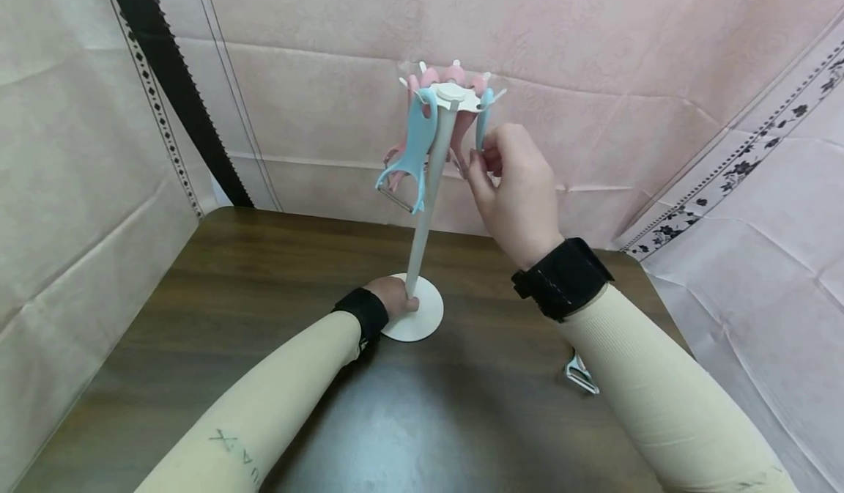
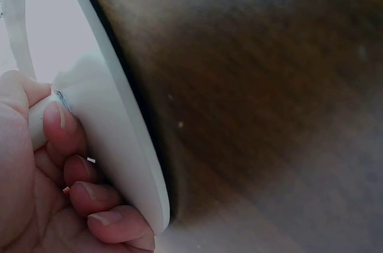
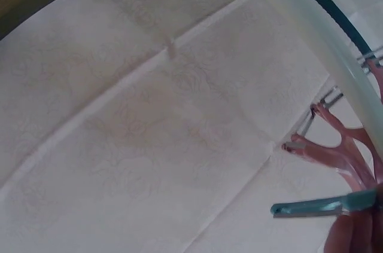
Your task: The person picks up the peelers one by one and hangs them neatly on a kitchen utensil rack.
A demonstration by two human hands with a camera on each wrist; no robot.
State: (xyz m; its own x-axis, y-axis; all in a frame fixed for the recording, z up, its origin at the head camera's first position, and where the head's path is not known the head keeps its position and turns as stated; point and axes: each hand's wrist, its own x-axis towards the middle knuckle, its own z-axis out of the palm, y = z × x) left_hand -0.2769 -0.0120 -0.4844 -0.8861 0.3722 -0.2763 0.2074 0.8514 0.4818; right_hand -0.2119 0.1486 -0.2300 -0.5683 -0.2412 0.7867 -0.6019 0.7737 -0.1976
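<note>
A white stand (image 1: 431,193) with a round base (image 1: 425,317) and a hooked top holds several hanging peelers. My left hand (image 1: 394,295) grips the foot of its pole, thumb and forefinger round it in the left wrist view, other fingers against the base (image 2: 114,127). Up at the right side of the top, my right hand (image 1: 524,185) pinches a light blue peeler (image 1: 484,116); its blade end (image 3: 311,207) points out past the fingers in the right wrist view. Another light blue peeler (image 1: 418,138) hangs at front left. Pink peelers (image 1: 463,130) hang behind the pole.
On the brown wooden table (image 1: 264,273), another peeler (image 1: 580,376) lies partly hidden under my right forearm. Pale patterned cloth (image 1: 330,112) hangs behind the table and along both sides. A dark strip (image 1: 178,90) runs down the cloth at the left.
</note>
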